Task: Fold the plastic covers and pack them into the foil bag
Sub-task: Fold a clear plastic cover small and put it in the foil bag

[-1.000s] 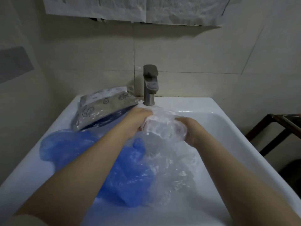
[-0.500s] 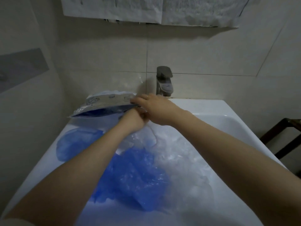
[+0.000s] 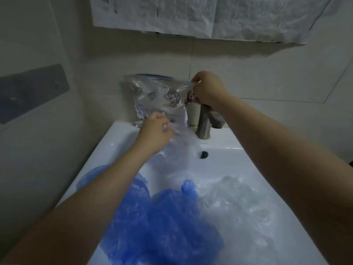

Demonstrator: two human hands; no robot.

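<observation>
Right hand (image 3: 207,89) pinched the foil bag (image 3: 162,96) by its far-right corner, lifted above the sink (image 3: 229,144) to free its mouth | left hand (image 3: 155,131) gripped a clear cover (image 3: 179,148) just below, ready to stuff | blue covers (image 3: 162,222) lay near, unpacked.

Pale tiled walls (image 3: 248,69) are enclosing a white sink (image 3: 122,138) under dim light. Printed paper sheets (image 3: 191,14) are hanging above a metal tap (image 3: 205,125); a grey panel (image 3: 32,90) is sitting on the left wall.
</observation>
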